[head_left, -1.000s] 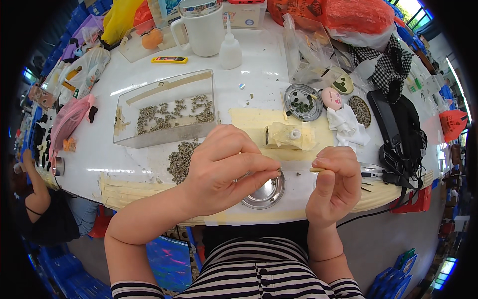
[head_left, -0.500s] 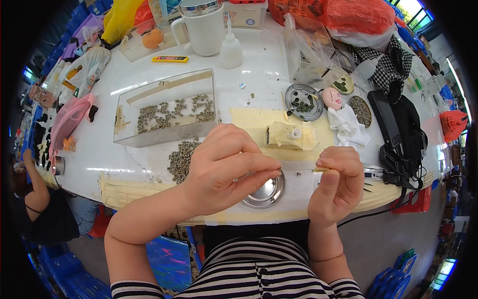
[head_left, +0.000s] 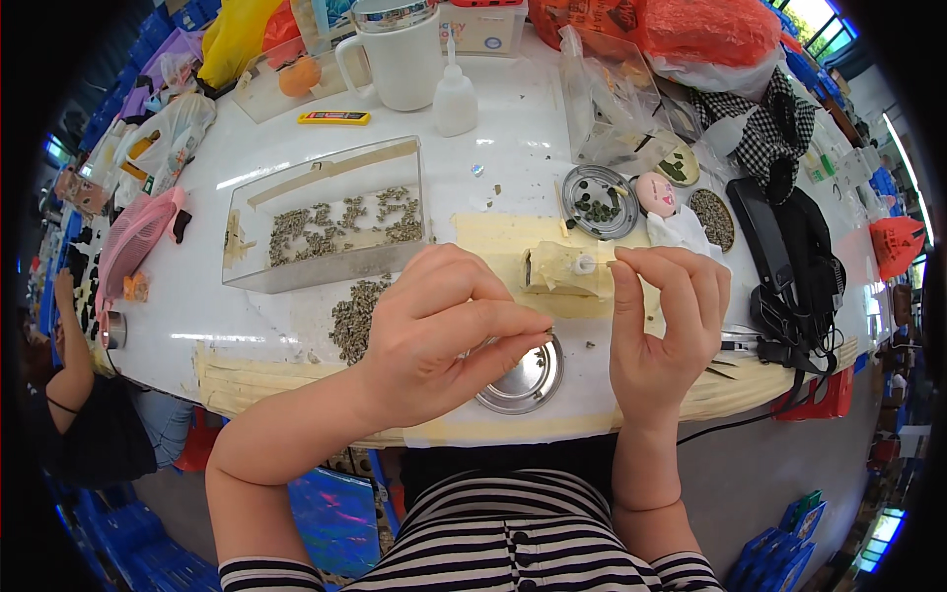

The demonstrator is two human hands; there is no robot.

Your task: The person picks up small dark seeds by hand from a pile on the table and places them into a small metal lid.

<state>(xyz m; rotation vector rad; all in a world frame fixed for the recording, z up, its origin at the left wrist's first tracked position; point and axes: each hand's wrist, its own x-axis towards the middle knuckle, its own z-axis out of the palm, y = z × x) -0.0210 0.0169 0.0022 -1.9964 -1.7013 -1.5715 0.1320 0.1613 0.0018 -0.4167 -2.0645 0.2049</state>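
A: Where are the hands?

B: The left hand (head_left: 444,331) hangs over the metal lid (head_left: 523,377), fingertips pressed together at 3 o'clock; whether they pinch anything, I cannot tell. The right hand (head_left: 666,316) is raised, thumb and forefinger pinching a thin needle (head_left: 597,264).

A: What's around?

B: A yellow block (head_left: 562,271) at the left hand's 1 o'clock, a clear tray (head_left: 326,212) of grey bits at its 11.

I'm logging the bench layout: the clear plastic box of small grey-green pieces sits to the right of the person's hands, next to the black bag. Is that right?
Not quite: the head view shows the clear plastic box to the left of the left hand and right hand, far from the black bag.
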